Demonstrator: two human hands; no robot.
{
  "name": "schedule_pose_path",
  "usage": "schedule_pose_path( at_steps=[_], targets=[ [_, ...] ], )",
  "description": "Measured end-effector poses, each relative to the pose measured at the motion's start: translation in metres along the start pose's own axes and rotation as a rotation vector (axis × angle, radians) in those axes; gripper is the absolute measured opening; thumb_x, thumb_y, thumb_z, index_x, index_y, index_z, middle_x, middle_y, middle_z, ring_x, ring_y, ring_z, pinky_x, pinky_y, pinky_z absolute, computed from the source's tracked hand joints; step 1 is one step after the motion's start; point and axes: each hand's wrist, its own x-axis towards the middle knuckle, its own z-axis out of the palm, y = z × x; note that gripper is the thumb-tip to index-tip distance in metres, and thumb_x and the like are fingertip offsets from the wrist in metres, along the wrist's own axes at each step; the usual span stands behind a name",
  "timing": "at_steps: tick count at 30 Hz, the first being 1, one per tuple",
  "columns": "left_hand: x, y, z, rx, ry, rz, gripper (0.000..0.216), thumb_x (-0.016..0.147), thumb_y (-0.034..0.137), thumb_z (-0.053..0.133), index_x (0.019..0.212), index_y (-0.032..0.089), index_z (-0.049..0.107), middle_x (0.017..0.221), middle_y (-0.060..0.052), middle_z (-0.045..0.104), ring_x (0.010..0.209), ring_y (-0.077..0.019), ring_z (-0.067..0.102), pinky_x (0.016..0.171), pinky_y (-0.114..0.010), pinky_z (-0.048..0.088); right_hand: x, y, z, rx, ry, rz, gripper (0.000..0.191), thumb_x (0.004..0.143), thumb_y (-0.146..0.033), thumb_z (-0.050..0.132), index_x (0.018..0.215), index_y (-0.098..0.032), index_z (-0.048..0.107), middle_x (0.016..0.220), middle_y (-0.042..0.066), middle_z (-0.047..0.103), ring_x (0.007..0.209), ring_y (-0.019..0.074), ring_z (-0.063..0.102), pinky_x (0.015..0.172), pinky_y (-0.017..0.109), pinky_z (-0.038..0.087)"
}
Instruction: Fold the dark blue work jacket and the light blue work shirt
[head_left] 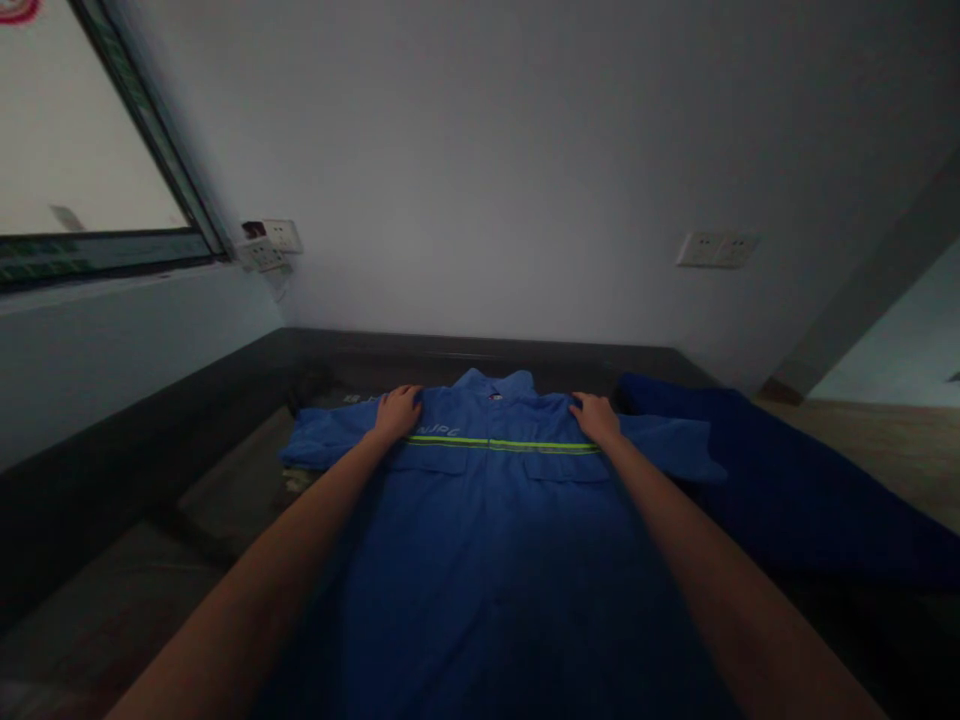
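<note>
A blue work jacket (487,520) is spread out front side up, its collar (495,384) at the far end and both sleeves out to the sides. A yellow-green stripe crosses its chest above two pocket flaps, with pale lettering on the left. My left hand (399,412) is at the jacket's left shoulder, fingers bent over the cloth. At the opposite shoulder, my right hand (596,416) has its fingers closed on the fabric near the sleeve seam. The fingertips are dim and partly hidden.
Under the jacket is a dark surface with a raised dark edge (480,345) along the wall. Darker blue cloth (780,480) lies to the right. Wall sockets (718,250) are at the right, and more sockets (281,236) are by the window frame (112,247) at the left.
</note>
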Motion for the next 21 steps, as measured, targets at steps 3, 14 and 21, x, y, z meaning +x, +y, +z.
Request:
schedule_pose_path(
  at_steps=[3,14,21],
  targets=[
    [0.016,-0.017,0.005,0.035,-0.01,-0.066,0.038,0.088,0.029,0.046,0.125,0.021,0.053,0.127,-0.013,0.056,0.119,-0.0297,0.05,0.099,-0.047,0.038,0.011,-0.001,0.005,-0.013,-0.011,-0.001,0.04,0.091,-0.033,0.05,0.127,-0.017,0.057,0.118,0.014,0.063,0.115,0.0281,0.047,0.092,0.035,0.04],
    [0.034,-0.027,0.025,0.152,-0.005,0.023,0.023,0.091,0.029,0.044,0.109,0.02,0.054,0.113,-0.012,0.06,0.11,-0.0282,0.053,0.089,-0.043,0.04,0.029,-0.013,0.0,-0.092,-0.072,0.135,0.02,0.082,-0.027,0.063,0.1,-0.021,0.069,0.105,0.013,0.068,0.098,0.0274,0.064,0.077,0.035,0.046],
    [0.046,-0.023,0.028,0.166,0.062,0.026,0.021,0.091,0.027,0.041,0.107,0.021,0.054,0.11,-0.012,0.063,0.108,-0.0303,0.053,0.09,-0.046,0.035,0.033,-0.019,0.009,-0.078,0.036,0.135,0.022,0.09,-0.025,0.05,0.107,-0.017,0.062,0.106,0.015,0.066,0.097,0.0269,0.064,0.076,0.033,0.046]
  ],
)
